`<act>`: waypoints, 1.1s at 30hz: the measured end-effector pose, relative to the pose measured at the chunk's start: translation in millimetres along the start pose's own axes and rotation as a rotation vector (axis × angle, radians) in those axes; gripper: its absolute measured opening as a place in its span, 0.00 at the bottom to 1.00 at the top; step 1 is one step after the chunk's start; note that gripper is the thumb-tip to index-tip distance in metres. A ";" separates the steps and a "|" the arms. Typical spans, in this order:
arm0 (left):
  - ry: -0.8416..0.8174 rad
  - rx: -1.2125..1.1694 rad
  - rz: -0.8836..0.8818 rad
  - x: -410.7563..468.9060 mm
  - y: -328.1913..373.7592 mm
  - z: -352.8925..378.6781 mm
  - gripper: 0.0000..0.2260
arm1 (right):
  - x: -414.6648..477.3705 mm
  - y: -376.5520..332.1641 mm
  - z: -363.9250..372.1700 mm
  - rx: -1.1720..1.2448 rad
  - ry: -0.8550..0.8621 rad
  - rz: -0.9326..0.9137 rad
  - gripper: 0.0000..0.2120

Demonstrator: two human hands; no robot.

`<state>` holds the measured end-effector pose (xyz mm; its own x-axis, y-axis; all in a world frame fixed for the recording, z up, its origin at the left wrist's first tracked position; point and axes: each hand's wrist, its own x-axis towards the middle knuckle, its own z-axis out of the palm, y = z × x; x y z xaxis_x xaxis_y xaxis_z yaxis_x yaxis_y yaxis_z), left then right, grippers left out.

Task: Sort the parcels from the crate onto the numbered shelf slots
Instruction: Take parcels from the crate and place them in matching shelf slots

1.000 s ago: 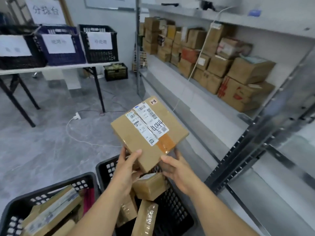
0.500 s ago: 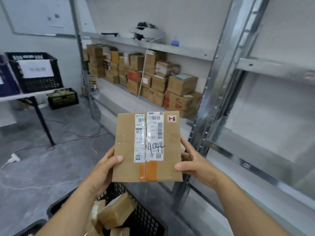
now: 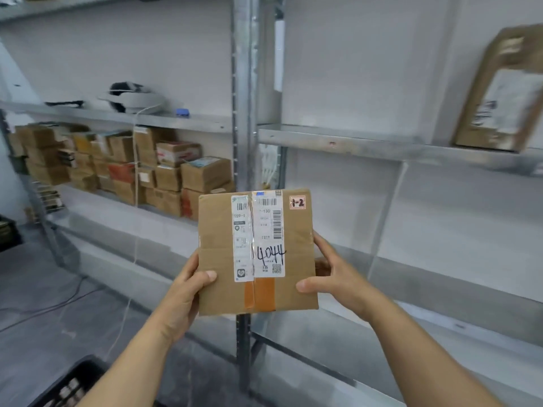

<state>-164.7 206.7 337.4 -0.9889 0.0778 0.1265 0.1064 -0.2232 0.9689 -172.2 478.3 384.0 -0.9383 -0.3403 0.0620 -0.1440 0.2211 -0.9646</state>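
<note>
I hold a flat brown cardboard parcel (image 3: 217, 254) upright in front of me, its label side facing me. It carries white shipping labels, handwritten "4044" and a small "1-2" sticker at its top right corner. My left hand (image 3: 188, 289) grips its left edge, thumb on the front. On the opposite edge my right hand (image 3: 332, 274) does the same. Behind the parcel stands the metal shelf rack (image 3: 346, 141). Only a corner of the black crate (image 3: 79, 380) shows at the bottom left.
A steel upright post (image 3: 244, 98) divides the rack right behind the parcel. The left bay holds several stacked cardboard boxes (image 3: 164, 177); a white device (image 3: 132, 98) lies on the shelf above them. One brown parcel (image 3: 502, 92) leans on the upper right shelf.
My view has swung right and up, away from the crate and the table toward the rack. The parcel has risen with both hands and stays upright between them.
</note>
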 end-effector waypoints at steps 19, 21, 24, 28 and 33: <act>-0.189 0.490 0.412 50.6 42.3 283.9 0.30 | -192.1 -41.7 -258.3 -0.103 0.524 -0.189 0.54; -0.231 0.522 0.475 52.3 50.5 312.0 0.30 | -211.6 -53.4 -278.9 -0.128 0.562 -0.214 0.54; -0.303 0.555 0.536 55.8 61.8 349.6 0.31 | -237.2 -69.5 -304.6 -0.153 0.626 -0.226 0.54; -0.379 0.652 0.610 63.3 76.9 390.1 0.33 | -257.8 -86.2 -331.8 -0.212 0.696 -0.232 0.47; -0.428 0.812 0.715 77.8 98.5 428.9 0.38 | -269.3 -96.1 -365.0 -0.226 0.802 -0.257 0.42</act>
<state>-186.7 607.6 533.8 -0.5773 0.5418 0.6109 0.8143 0.3272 0.4794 -20.5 882.3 553.7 -0.7944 0.3226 0.5147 -0.3608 0.4311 -0.8270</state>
